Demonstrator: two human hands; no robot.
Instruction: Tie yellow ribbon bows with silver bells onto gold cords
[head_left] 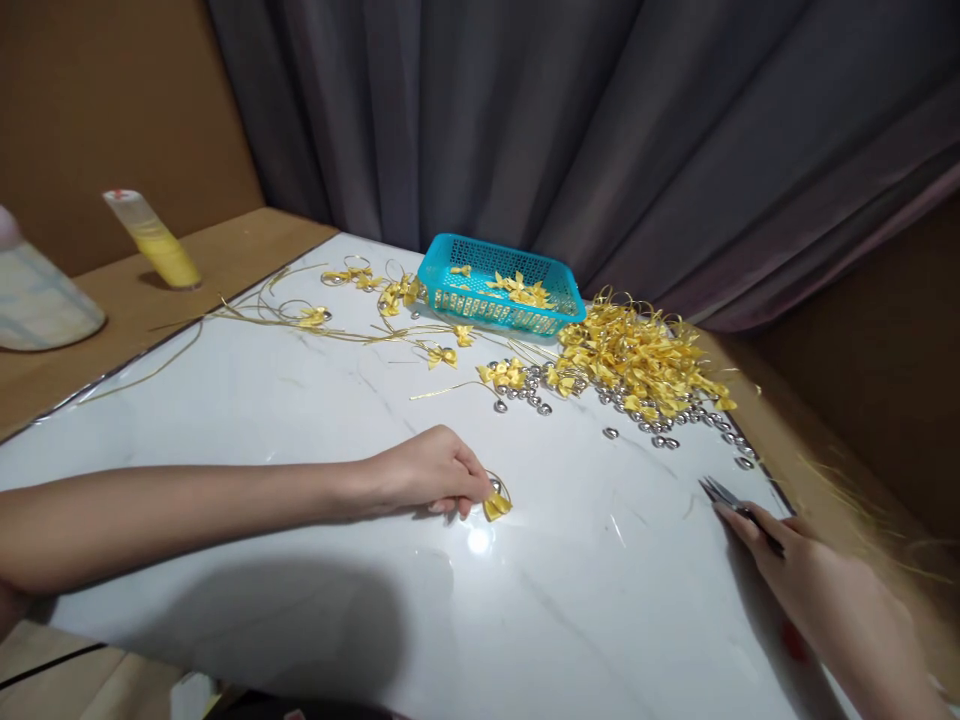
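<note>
Near the middle of the white table (315,590), my left hand (427,468) pinches a small yellow ribbon bow (496,506). A thin gold cord loop and a silver bead (495,485) show at the bow, beside my fingertips. My right hand (817,575) rests at the table's right side, closed around a pair of small scissors (721,494). Their pointed blades face up and left, slightly apart, and the handles are partly hidden by my fingers. The scissors are well away from the bow.
Behind my hands stands a turquoise basket (499,312) holding some yellow bows. To its right lies a heap of yellow bows (637,350), with silver beads (660,441) scattered in front. Gold cords (300,325) stretch leftward. A yellow-filled tube (161,245) stands far left.
</note>
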